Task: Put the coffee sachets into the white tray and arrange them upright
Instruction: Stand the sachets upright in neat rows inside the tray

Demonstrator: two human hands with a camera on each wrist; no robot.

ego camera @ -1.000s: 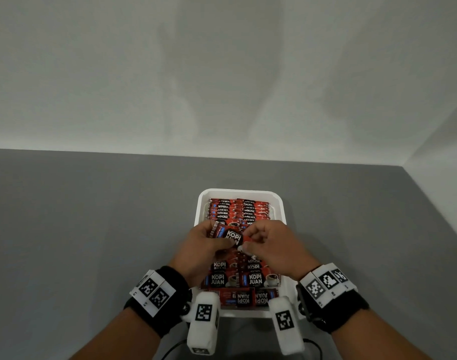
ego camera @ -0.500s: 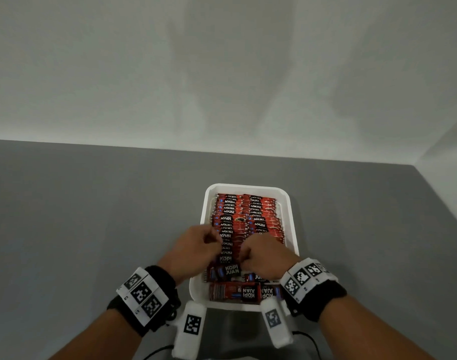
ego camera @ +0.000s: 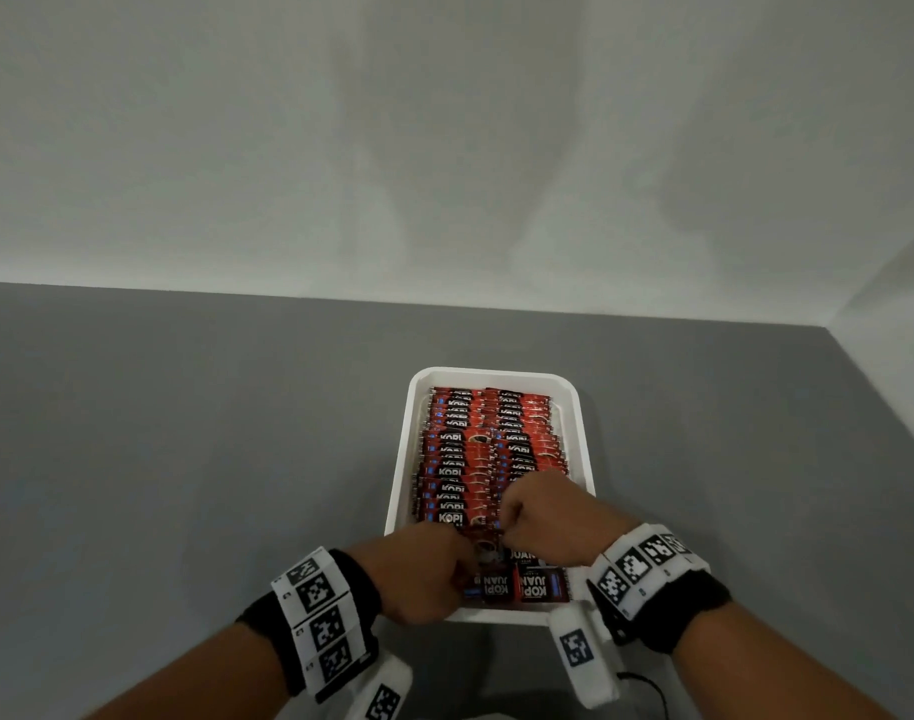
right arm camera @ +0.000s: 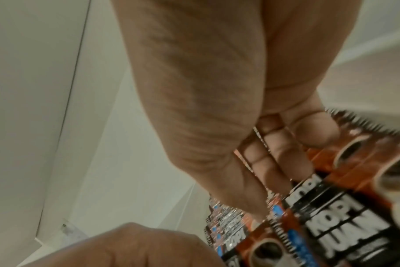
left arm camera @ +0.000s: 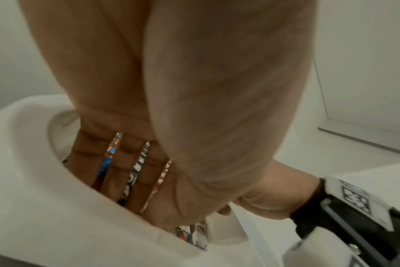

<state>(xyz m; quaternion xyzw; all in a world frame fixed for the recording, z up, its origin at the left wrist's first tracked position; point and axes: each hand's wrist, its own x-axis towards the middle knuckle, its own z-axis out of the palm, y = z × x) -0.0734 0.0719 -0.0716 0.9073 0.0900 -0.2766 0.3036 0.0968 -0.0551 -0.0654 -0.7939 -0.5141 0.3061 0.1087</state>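
The white tray (ego camera: 496, 374) holds red Kopi Juan coffee sachets (ego camera: 475, 449) standing on edge in two rows. A few sachets (ego camera: 527, 587) lie flat at the near end. My left hand (ego camera: 424, 569) is over the near left corner. In the left wrist view its fingers (left arm camera: 117, 171) reach straight down into the tray (left arm camera: 34, 180), and sachet edges show through the gaps between them. My right hand (ego camera: 543, 517) is over the near right part of the rows. In the right wrist view its thumb and fingers (right arm camera: 274, 162) pinch the top of standing sachets (right arm camera: 345, 225).
The tray sits on a grey table (ego camera: 185, 459) that meets pale walls behind and to the right. A dark cable (ego camera: 647, 683) lies by the table's front edge, near my right wrist.
The sachet both hands held above the rows a second ago has gone down into the tray. Both hands have drawn back toward the near end, the left one lowest.
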